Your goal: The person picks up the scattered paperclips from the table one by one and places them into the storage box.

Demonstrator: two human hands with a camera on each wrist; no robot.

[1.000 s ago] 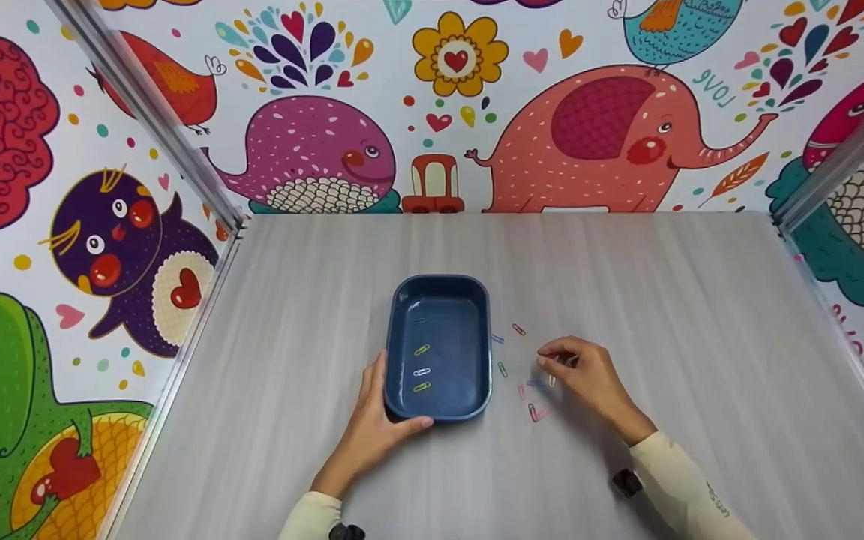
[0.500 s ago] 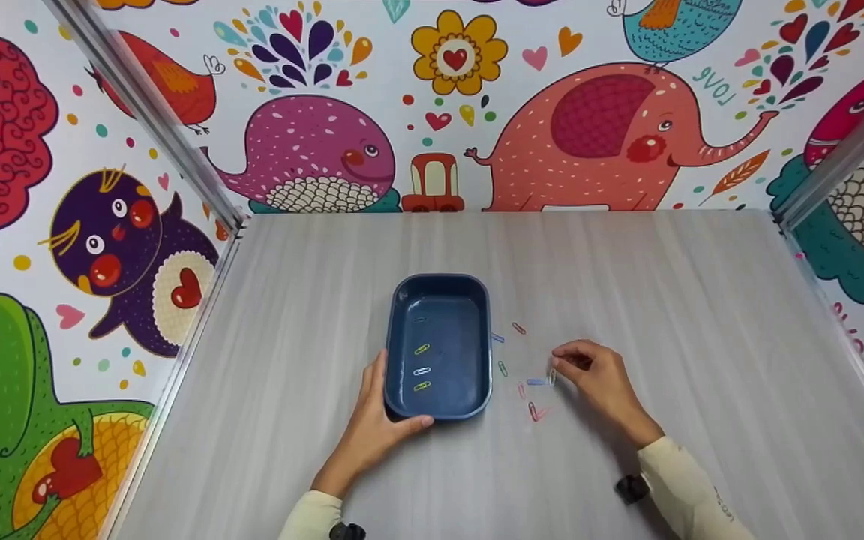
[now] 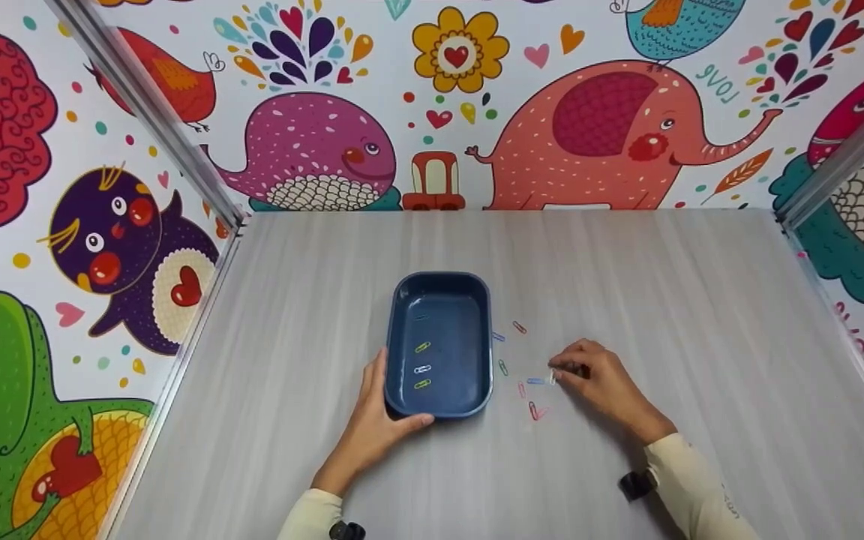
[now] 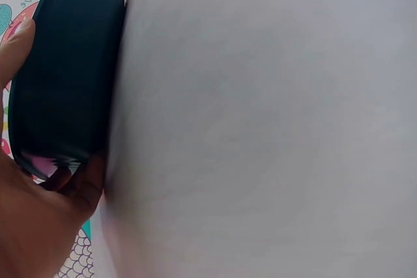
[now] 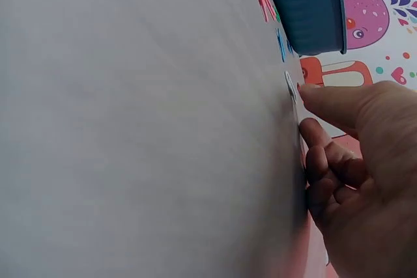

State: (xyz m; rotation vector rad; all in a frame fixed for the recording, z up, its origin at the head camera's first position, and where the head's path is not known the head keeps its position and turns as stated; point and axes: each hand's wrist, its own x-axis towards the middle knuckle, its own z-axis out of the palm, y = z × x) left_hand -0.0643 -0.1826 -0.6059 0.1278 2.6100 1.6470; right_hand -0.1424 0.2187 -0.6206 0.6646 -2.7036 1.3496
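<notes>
Left hand (image 3: 376,427) grips deep blue rounded-rectangular tray (image 3: 451,352) at near-left corner, thumb on near wall, fingers along left side. Right hand (image 3: 598,379) low, thumb and index narrowly parted at white oblong paper clip (image 5: 290,86) on pale wood-grain table (image 3: 297,322); contact unclear.

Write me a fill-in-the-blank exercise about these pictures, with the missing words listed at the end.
1. The person's ____ hand holds the tray.
2. Inside the tray lie ____ yellow paper clips.
3. The paper clip nearest the right hand is ____.
4. In the head view, the green paper clip on the table lies to the ____ of the tray.

Missing words: left; two; white; right.
</notes>
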